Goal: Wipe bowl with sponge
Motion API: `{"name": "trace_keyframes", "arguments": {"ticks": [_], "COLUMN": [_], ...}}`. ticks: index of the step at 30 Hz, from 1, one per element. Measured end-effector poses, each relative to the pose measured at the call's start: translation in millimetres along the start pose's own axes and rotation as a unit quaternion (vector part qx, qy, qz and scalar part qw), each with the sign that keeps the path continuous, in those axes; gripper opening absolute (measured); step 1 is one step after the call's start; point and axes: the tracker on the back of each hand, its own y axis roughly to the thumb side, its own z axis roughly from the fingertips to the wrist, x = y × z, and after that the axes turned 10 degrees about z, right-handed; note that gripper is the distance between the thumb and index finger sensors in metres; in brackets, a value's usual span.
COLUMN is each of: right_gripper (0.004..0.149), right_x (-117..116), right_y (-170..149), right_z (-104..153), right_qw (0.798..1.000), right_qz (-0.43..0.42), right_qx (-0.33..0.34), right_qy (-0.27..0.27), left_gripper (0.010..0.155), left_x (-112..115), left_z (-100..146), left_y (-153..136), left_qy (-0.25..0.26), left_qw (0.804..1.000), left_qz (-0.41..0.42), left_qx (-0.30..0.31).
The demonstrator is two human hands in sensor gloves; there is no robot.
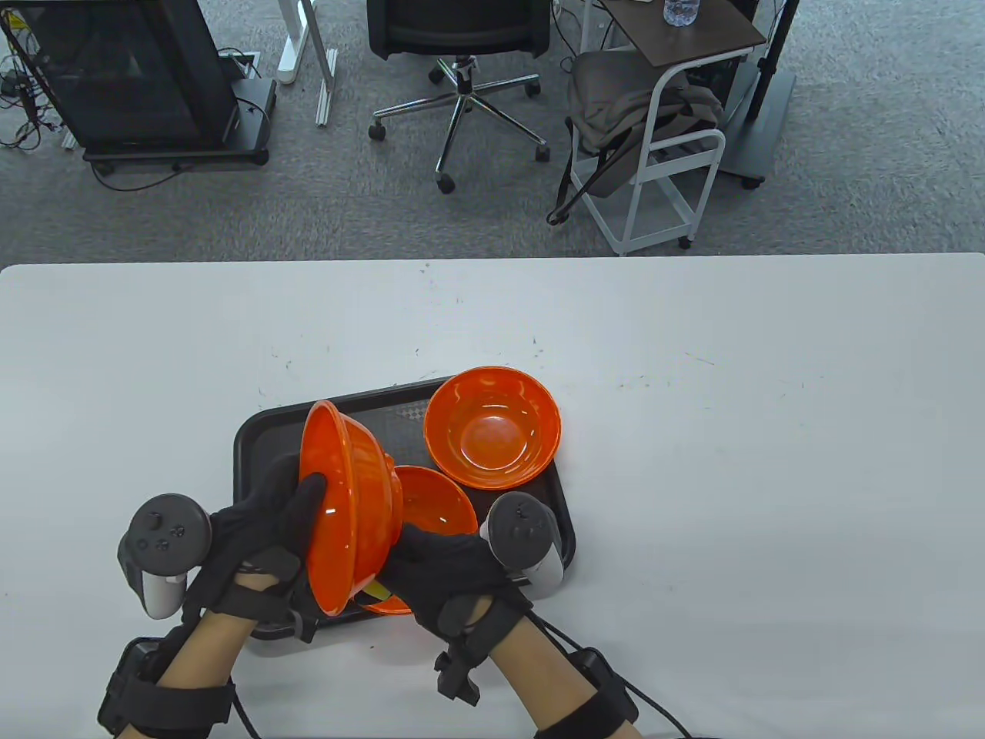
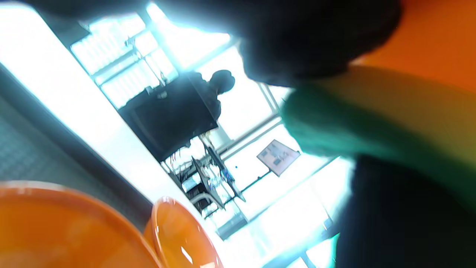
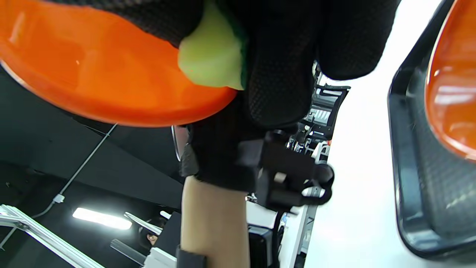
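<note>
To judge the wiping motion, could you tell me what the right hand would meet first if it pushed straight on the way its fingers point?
Probably the tilted bowl in the left hand. The right hand holds the sponge against it already, so nothing appears to lie between; exact contact is partly hidden.

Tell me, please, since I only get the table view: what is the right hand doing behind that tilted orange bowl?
Observer: The right wrist view shows the right hand pressing a yellow sponge against the held bowl.
Visitor: Is the sponge yellow all over?
Observer: No. The left wrist view, though blurred, shows a green layer on one face of it.
</note>
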Motion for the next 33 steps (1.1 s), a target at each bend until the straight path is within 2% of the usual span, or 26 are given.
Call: {"name": "trace_keyframes", "arguments": {"ticks": [7, 13, 20, 23, 27, 30, 33], "right_gripper": [0.06, 0.06, 0.058, 0.057, 0.054, 0.052, 0.051], "right_x": [-6.4, 2.6, 21.2, 32.1, 45.5, 48.7, 50.9], "right_y": [3.2, 6.6, 16.3, 21.2, 30.6, 28.6, 24.4], "right_z": [-0.7, 1.7, 8.0, 12.7, 21.4, 24.6, 24.8], "right_qw": [1.0, 1.0, 0.996, 0.989, 0.963, 0.959, 0.964], "right_qz": [-0.017, -0.003, 0.039, 0.076, 0.202, 0.198, 0.17], "right_qx": [-0.003, 0.009, 0.039, 0.053, 0.064, 0.065, 0.065], "right_qy": [0.003, -0.02, -0.077, -0.115, -0.167, -0.192, -0.192], "left_gripper": [0.056, 0.055, 0.056, 0.055, 0.055, 0.055, 0.055], "left_x": [-19.8, -32.9, -41.4, -42.3, -36.1, -28.8, -19.5], "left_z": [-3.2, -4.7, -5.4, -5.9, -7.4, -8.6, -9.4], "left_y": [-8.1, -13.2, -18.6, -20.5, -19.0, -18.3, -17.5], "left_qy": [0.058, 0.084, 0.094, 0.086, 0.051, 0.015, -0.028], "left_qw": [0.998, 0.995, 0.993, 0.993, 0.995, 0.998, 0.999], "left_qz": [-0.016, -0.042, -0.066, -0.078, -0.08, -0.063, -0.039], "left_qx": [-0.006, -0.016, -0.03, -0.036, -0.026, -0.02, -0.012]}}
